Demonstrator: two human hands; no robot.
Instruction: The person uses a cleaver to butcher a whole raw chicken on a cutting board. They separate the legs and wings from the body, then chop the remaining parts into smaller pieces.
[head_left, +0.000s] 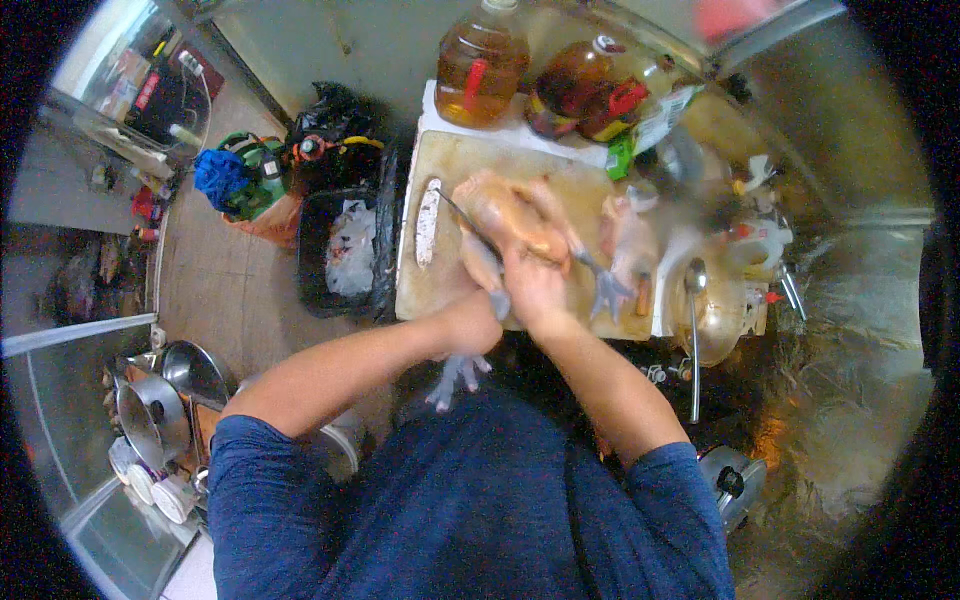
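Observation:
A plucked whole chicken (517, 217) lies on a large worn cutting board (431, 296) in front of me. My left hand (474, 324) grips one of its legs by the grey shank, and that leg's grey foot (454, 381) hangs out below my fist. Closed around a knife (472, 225), my right hand (536, 289) is against the near side of the bird. The narrow dark blade points up and left, across the leg beside the body; its handle is hidden in my fist. The other grey foot (607, 289) rests on the board to the right of my right hand.
More poultry meat (630, 232) lies at the board's right side. Large bottles of amber and dark liquid (484, 71) stand behind the board. A black bin (319, 255) is on the left. At right, a metal ladle (695, 337) lies over a pan of liquid (712, 330).

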